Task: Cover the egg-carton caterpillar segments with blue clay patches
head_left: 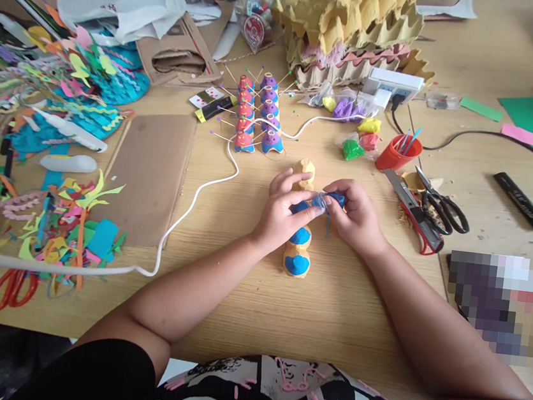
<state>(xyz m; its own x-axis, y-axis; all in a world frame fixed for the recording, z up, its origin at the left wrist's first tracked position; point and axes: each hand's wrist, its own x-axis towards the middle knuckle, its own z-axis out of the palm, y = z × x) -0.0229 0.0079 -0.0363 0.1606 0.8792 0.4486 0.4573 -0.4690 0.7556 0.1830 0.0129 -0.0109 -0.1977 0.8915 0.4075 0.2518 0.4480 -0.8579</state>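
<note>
A strip of egg-carton cups [297,255] lies lengthwise on the wooden table [331,310], its tops covered with blue clay. My left hand [281,209] rests over the strip's middle, fingertips pinching a lump of blue clay. My right hand [355,215] grips a small clear bag of blue clay [332,200] right beside it. Both hands meet above the strip, hiding its middle cups.
Two rows of painted cups with pins [257,115] stand behind. A white cable [189,204] curves left. Bags of coloured clay [358,136], a red cup [397,154], a utility knife [412,210] and scissors [442,204] lie right. Paper scraps [52,220] and cardboard [151,174] fill the left.
</note>
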